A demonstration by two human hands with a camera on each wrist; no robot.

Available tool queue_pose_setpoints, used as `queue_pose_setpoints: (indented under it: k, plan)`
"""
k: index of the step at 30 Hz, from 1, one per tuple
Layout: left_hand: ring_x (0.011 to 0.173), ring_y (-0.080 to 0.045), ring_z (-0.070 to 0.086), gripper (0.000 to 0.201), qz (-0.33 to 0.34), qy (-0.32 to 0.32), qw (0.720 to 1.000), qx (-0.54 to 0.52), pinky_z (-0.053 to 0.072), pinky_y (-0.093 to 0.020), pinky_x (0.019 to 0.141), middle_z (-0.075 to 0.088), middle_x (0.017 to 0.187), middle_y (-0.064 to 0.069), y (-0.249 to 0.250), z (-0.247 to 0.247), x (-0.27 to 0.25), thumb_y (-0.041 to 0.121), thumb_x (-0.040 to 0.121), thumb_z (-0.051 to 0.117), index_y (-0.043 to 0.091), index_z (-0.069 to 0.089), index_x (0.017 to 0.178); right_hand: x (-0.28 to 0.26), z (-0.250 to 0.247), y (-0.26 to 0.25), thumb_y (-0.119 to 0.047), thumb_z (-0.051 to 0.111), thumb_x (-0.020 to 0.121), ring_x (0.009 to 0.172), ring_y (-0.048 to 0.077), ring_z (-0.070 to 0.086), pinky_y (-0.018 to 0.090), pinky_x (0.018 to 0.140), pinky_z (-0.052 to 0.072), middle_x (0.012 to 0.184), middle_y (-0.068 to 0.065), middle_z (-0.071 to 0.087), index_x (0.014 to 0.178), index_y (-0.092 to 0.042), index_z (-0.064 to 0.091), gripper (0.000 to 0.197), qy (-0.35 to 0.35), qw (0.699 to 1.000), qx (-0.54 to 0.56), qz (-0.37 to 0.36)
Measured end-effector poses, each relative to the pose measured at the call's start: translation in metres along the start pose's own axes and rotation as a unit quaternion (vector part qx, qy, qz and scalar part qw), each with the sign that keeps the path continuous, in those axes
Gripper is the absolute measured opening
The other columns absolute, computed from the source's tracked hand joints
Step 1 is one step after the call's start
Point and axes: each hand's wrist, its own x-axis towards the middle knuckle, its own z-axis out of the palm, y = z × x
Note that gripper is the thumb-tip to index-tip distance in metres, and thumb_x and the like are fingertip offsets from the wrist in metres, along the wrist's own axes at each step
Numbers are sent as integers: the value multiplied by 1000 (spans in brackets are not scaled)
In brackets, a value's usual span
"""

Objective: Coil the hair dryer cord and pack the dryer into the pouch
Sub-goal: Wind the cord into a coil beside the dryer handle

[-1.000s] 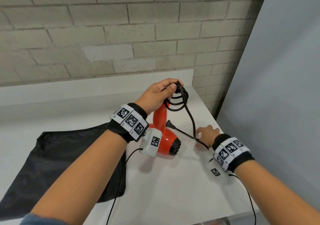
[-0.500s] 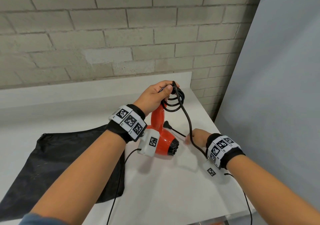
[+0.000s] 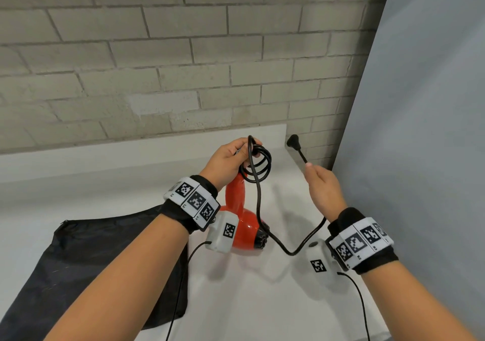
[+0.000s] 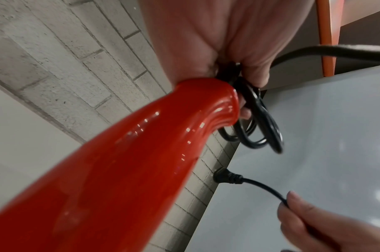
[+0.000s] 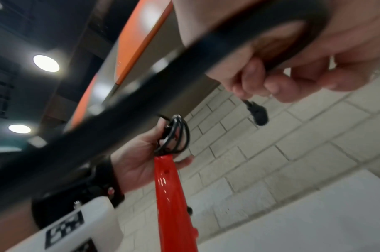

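A red hair dryer (image 3: 245, 229) stands nozzle-down on the white table (image 3: 262, 301), its handle (image 4: 124, 167) pointing up. My left hand (image 3: 229, 161) grips the top of the handle together with several black cord loops (image 3: 258, 166). From the loops the cord (image 3: 288, 251) drops past the dryer body, sags near the table and rises to my right hand (image 3: 321, 185). That hand pinches the cord just below the plug (image 3: 293, 141), which sticks up in the air. A black pouch (image 3: 78, 267) lies flat on the table at the left, partly under my left forearm.
A brick wall (image 3: 183, 65) runs behind the table, and a grey panel (image 3: 420, 130) closes the right side. The table's right edge (image 3: 378, 301) is close under my right wrist. Thin sensor cables hang from both wristbands.
My right hand has lifted from the table up and to the right, carrying the plug end into the air. The left hand holds the handle and loops as before.
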Motion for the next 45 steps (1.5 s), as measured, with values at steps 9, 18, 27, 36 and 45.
queue_pose_setpoints:
  k: [9, 18, 27, 36, 45]
  plan:
    - [43, 0, 46, 22, -3, 33, 999, -40, 49, -34, 71, 55, 77, 1, -2, 4, 2, 17, 96, 36, 13, 57, 100, -4, 12, -42, -5, 42, 92, 60, 11, 41, 22, 60, 36, 98, -4, 58, 76, -25, 33, 27, -64, 994, 88, -18]
    - [54, -10, 51, 24, -6, -7, 998, -58, 45, -13, 52, 49, 78, -18, 0, 1, 3, 21, 95, 40, 21, 63, 95, 2, 37, -53, -9, 61, 80, 63, 18, 37, 27, 54, 31, 64, -2, 35, 73, -24, 34, 31, -90, 981, 170, -23]
    - [54, -2, 48, 29, -16, -60, 995, -77, 38, -19, 56, 59, 59, 11, -2, -10, 5, 35, 95, 34, 20, 59, 91, 14, 35, -61, 3, 57, 83, 44, 5, 39, 13, 41, 32, 67, 15, 53, 63, -17, 37, 35, -98, 974, 193, -58]
    - [58, -3, 49, 19, 1, -85, 987, -133, 41, -18, 63, 56, 60, 12, -5, -13, 11, 25, 83, 45, 18, 59, 94, 20, 44, -58, -3, 60, 82, 46, 0, 37, 15, 50, 34, 60, -1, 41, 66, -20, 38, 32, -32, 987, 137, -83]
    - [51, -1, 43, 19, 7, -23, 994, -106, 38, -15, 56, 53, 58, 12, -13, -13, 19, 12, 94, 41, 18, 59, 95, 8, 30, -66, -13, 36, 97, 47, 7, 30, 18, 45, 26, 54, -5, 34, 92, -17, 53, 18, 68, 984, 15, -164]
